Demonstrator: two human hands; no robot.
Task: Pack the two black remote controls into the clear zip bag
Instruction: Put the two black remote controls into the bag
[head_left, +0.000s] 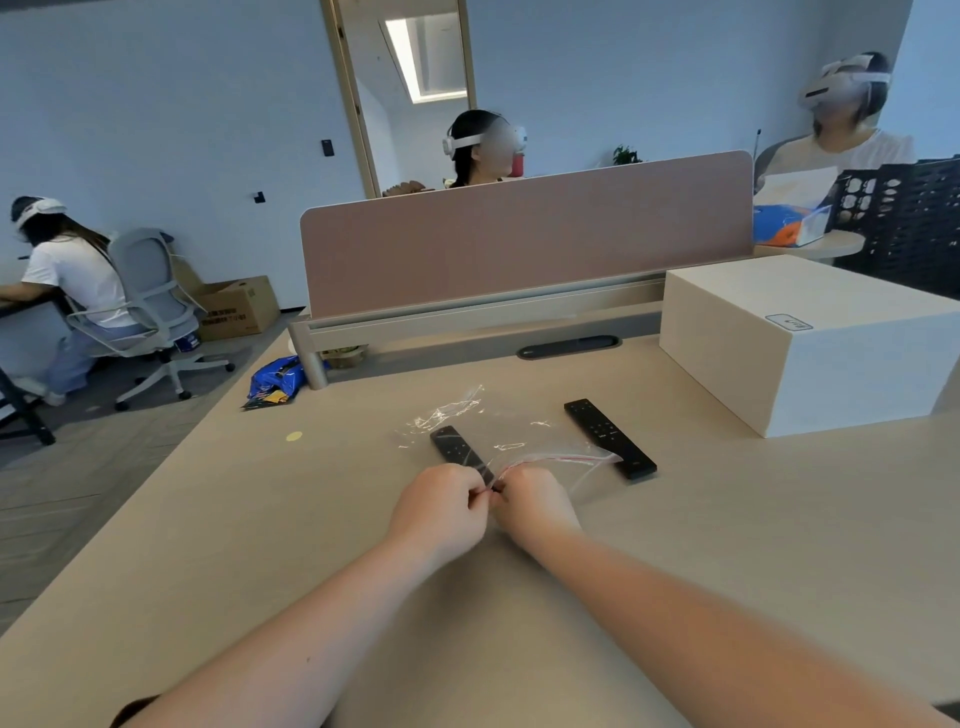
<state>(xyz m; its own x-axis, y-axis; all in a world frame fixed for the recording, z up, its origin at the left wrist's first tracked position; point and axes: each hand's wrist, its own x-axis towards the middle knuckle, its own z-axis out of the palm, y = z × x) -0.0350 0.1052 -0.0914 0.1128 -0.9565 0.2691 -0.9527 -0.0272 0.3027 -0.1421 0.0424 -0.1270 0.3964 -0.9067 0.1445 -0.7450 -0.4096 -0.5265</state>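
A clear zip bag (498, 431) with a red-striped zip edge lies on the light wood desk (260, 519). One black remote (457, 448) lies at the bag's left side, seemingly under or inside the plastic; I cannot tell which. The second black remote (609, 438) lies to the right, with the bag's zip edge over its near part. My left hand (441, 506) and my right hand (535, 501) meet at the bag's near left corner, each pinching the zip edge.
A large white box (810, 343) stands at the right of the desk. A pink divider panel (519, 234) closes the far edge. A blue snack packet (275, 382) lies at the far left corner. People with headsets sit beyond.
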